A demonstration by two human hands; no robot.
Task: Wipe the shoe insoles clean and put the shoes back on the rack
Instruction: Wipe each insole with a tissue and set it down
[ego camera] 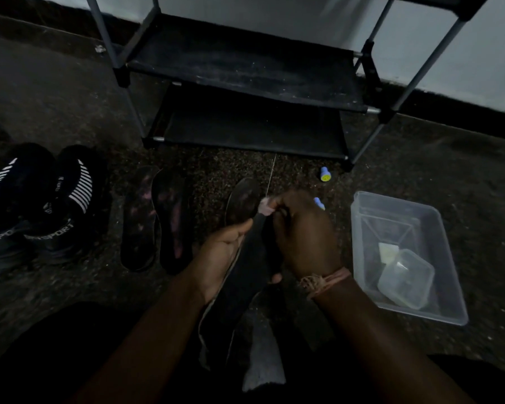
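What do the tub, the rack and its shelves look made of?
Tub: clear, glossy plastic, since the floor shows through its walls. Rack: grey, smooth poles, probably metal, with black plastic-looking joints. Shelves: matte black, likely fabric, dusty; too dim to confirm.

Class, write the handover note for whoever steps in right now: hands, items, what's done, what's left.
Left hand holds a dark insole from below.
Right hand presses a small pale wipe against it.
Three more insoles lie on the floor.
Shoes stand far left; the rack shelves in view hold none.
Left: finish wiping, refit the insoles, rack the shoes.
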